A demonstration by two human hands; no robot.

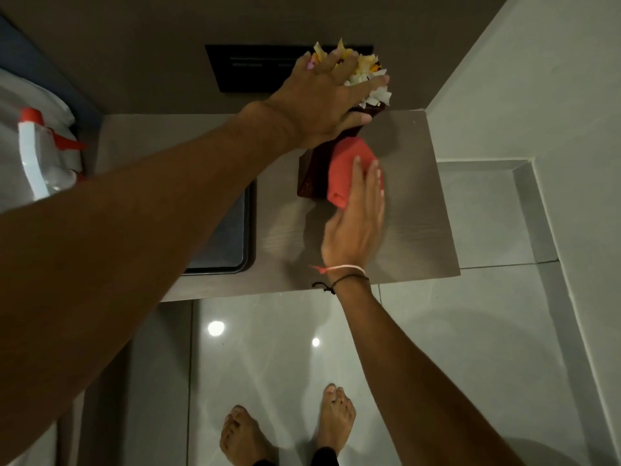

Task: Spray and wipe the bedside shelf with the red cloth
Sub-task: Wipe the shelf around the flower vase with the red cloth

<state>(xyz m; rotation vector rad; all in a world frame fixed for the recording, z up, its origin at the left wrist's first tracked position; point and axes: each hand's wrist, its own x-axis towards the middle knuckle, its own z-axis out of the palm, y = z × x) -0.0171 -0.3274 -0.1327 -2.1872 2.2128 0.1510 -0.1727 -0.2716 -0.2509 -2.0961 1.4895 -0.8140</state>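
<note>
The grey wood-grain bedside shelf [416, 210] juts from the wall. My right hand [356, 227] lies flat on the folded red cloth [349, 166], pressing it onto the shelf top beside a dark vase. My left hand [322, 105] reaches across and grips the top of that dark vase of white and yellow flowers [366, 75], which leans toward the wall. The clear spray bottle with a red trigger [37, 156] stands at the far left, apart from both hands.
A dark tray [228, 237] lies on the left part of the shelf. A black switch panel [248, 67] is set in the wall behind. White walls enclose the right side. Glossy floor tiles and my bare feet [289, 428] are below.
</note>
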